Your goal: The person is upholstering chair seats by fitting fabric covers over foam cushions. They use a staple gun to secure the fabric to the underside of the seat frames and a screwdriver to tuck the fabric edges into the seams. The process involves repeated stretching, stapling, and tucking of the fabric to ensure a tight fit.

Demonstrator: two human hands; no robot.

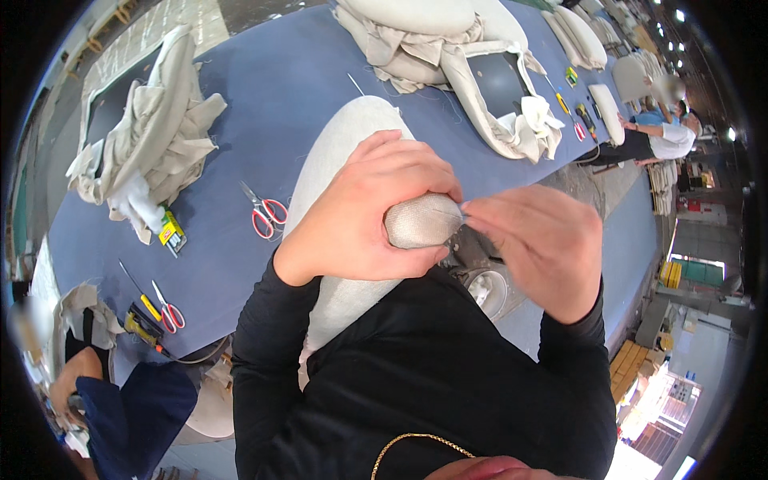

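Inside cupped left hand point(376, 210): pad point(424, 221); right hand point(546, 250) pinched at tip, contents unclear. Likely seam work; next needs steadiness.

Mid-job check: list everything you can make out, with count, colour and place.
Padded fabric end: one, beige, within left hand
Long padded piece: one, cream, behind left hand
Table: one, blue, beneath the tools
Scissors: three, red-and-white handles, centre-left, lower left, far right
Yellow-handled tools: two, lower left, far right
Small boxes: two, yellow-green, left, upper right
Fabric piles: at least two, cream, left, top
Bucket: one, white, below right hand
Co-workers: at least two, right, lower left
Left hand: one, black sleeve, centre
Right hand: one, black sleeve, centre-right, blurred
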